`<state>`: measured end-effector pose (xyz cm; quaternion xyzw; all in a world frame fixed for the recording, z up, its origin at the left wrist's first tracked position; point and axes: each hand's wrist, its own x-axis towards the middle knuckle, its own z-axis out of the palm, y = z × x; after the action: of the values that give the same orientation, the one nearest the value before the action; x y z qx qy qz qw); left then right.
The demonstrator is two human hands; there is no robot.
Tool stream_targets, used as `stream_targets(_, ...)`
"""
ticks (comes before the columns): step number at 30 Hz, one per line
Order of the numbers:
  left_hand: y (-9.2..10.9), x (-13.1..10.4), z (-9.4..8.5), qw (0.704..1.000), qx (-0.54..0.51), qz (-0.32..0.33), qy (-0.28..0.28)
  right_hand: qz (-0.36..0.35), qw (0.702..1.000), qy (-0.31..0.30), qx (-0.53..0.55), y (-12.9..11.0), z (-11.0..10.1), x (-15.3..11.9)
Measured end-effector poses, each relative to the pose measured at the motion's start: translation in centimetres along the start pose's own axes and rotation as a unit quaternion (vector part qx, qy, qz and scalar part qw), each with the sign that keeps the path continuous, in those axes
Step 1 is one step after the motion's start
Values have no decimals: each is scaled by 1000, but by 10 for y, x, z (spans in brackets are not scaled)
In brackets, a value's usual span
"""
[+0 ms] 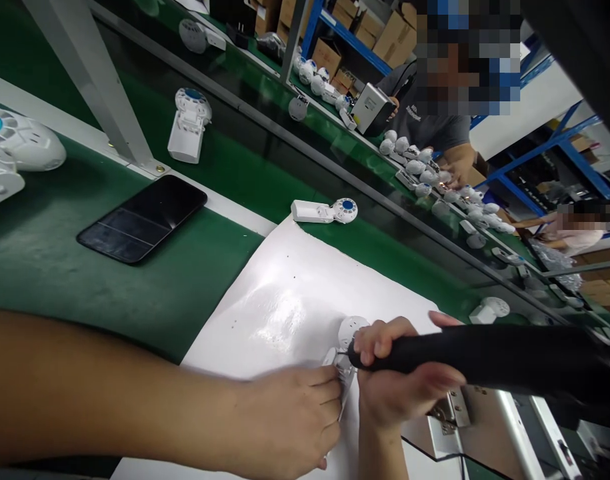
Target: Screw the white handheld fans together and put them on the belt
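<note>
My left hand (285,420) pinches a small white plastic fan part (345,337) that lies on the white sheet (295,293). Most of the part is hidden between my hands; only its round head shows. My right hand (399,373) is wrapped around the black handle of a power tool (485,357), whose tip points left onto the part. Both hands sit at the near edge of the sheet, almost touching each other.
A black phone (143,218) lies on the green mat at left. White fans lie about: one (325,211) beyond the sheet, one (189,125) farther back, one (15,150) at far left. A co-worker across the conveyor handles more white fans (425,170). A grey post (92,80) rises at left.
</note>
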<state>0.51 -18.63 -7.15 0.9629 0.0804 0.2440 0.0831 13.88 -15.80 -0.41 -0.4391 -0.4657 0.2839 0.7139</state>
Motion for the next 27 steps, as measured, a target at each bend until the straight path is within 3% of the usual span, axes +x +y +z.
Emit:
stream_targets(3,3,1,-2,1000,13,3,0,12,1000,-10,18,7,1,-5)
stream_targets(10,4,-1,1,1000,19,-9,6,-36,999,-25,22,19,5,-11)
stream_targets(14,4,-3,6,1000,6,-11,23,-65,997,-35,21,3,1,-12)
stream_targets(17,2,-5,2,1000,-2,3,26,-166,984,36,-52,-28,-26,-7)
stream_targets(19,1,-5,-2,1000,-7,16,22,-249,947,133,-154,-46,-54,2)
stream_targets(20,1,-5,-3,1000,-8,18,18,-281,935,134,-172,-51,-68,7)
stream_targets(23,2,-6,-5,1000,-13,2,18,-280,930,142,-192,-50,-96,19)
stream_targets(27,2,-6,-3,1000,-23,0,20,-250,939,150,-184,-41,-98,19)
